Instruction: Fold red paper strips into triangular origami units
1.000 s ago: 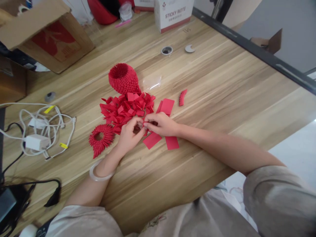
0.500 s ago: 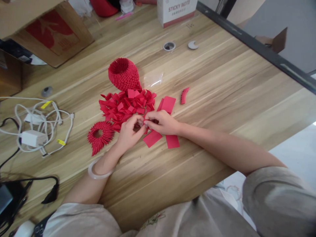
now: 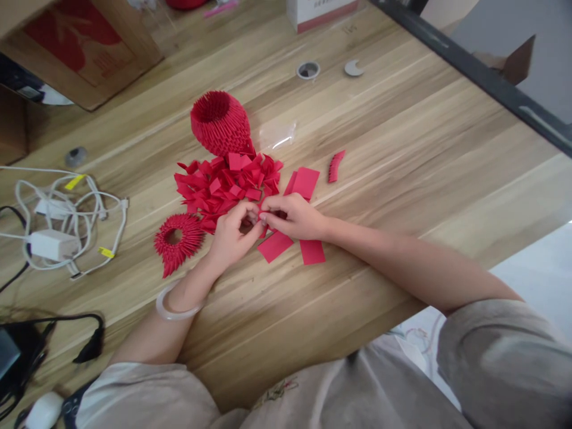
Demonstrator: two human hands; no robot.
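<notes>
My left hand (image 3: pixel 233 234) and my right hand (image 3: pixel 295 218) meet fingertip to fingertip, both pinching one small piece of red paper (image 3: pixel 261 210) that the fingers mostly cover. Just beyond them lies a heap of small folded red paper pieces (image 3: pixel 226 183). Flat red paper rectangles rest around my right hand: some above it (image 3: pixel 305 182), one below (image 3: pixel 274 246) and another under the wrist (image 3: pixel 312 252). Left of my left hand is a ring of interlocked red folded paper (image 3: pixel 177 238) with a pointed end. Behind the heap stands a round red folded-paper vase shape (image 3: pixel 220 122).
A short curved strip of joined red pieces (image 3: pixel 336 165) lies to the right. Clear plastic film (image 3: pixel 277 135) sits behind the heap. White cables and chargers (image 3: pixel 56 244) tangle at the left. A cardboard box (image 3: pixel 89 53) and a white-and-red box (image 3: pixel 322 12) stand at the back.
The camera view has tilted slightly downward, so the table things sit higher in the picture. Both hands keep their pinch on the red paper in nearly the same place.
</notes>
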